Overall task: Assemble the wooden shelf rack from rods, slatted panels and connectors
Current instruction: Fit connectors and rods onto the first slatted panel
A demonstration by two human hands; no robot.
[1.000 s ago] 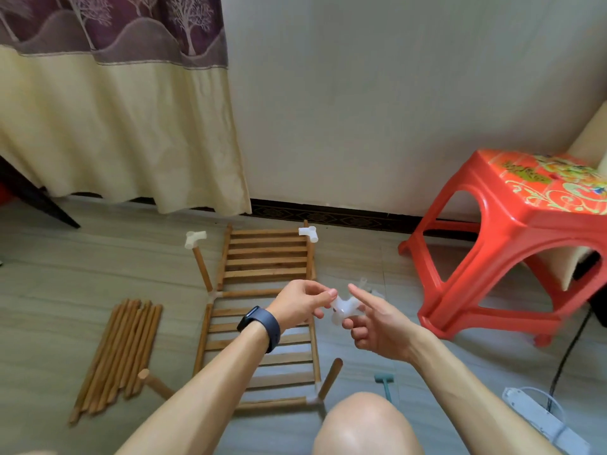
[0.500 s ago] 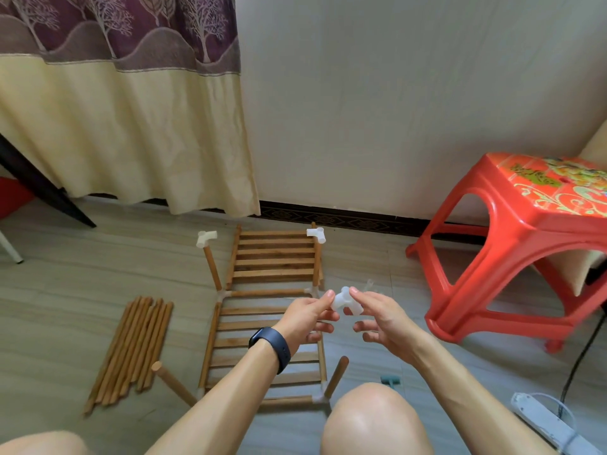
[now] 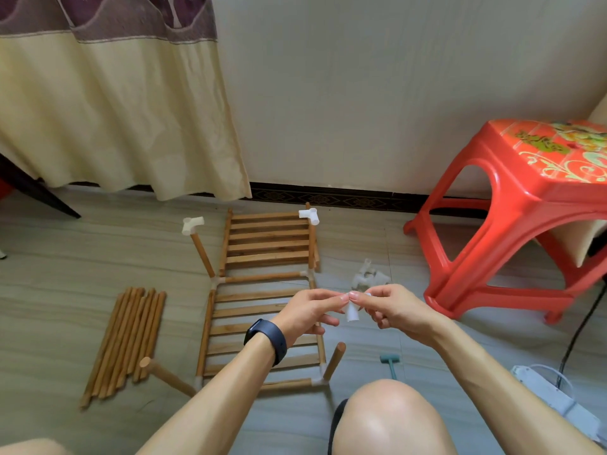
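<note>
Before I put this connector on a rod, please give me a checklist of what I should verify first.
1. Connector in hand: left hand and right hand both pinch it, ok.
2. Near right rod has a bare top: ok.
3. Near left rod has a bare top: ok.
4. Connector sockets suit that corner: cannot tell.
5. Teal mallet lies close beside the knee: ok.
</note>
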